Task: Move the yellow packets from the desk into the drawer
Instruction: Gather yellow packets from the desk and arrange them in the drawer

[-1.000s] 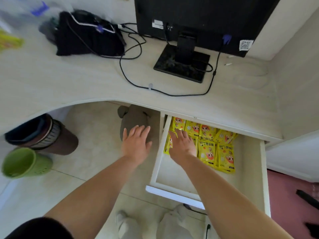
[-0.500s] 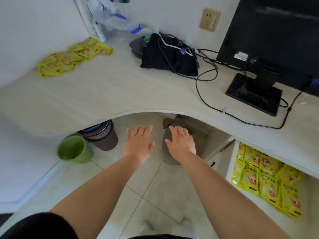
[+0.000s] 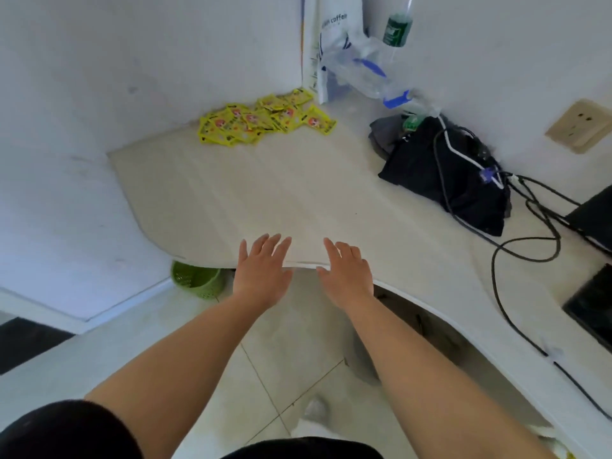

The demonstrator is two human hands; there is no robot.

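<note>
Left grip (image 3: 261, 276) & right grip (image 3: 346, 276) flat, empty, at near edge of pale wood surface (image 3: 265, 193). Yellow foil packets (image 3: 261, 119) far left; black fabric bag (image 3: 430, 173) right.

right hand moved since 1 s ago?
Yes. The right hand was in the drawer; now it is open over the front edge of the desk, further left along it, toward the yellow packets in the corner.

This was a small office or study corner. A pale curved counter (image 3: 298, 193) was fitted between white walls (image 3: 99, 94). A black monitor stand (image 3: 592, 306) sat at the right edge of the frame, with cables (image 3: 526, 256) trailing across the top. A wall socket (image 3: 579, 130) showed at upper right, and a green wastebasket (image 3: 195, 279) stood on the tiled floor (image 3: 291, 359), left of centre.
</note>
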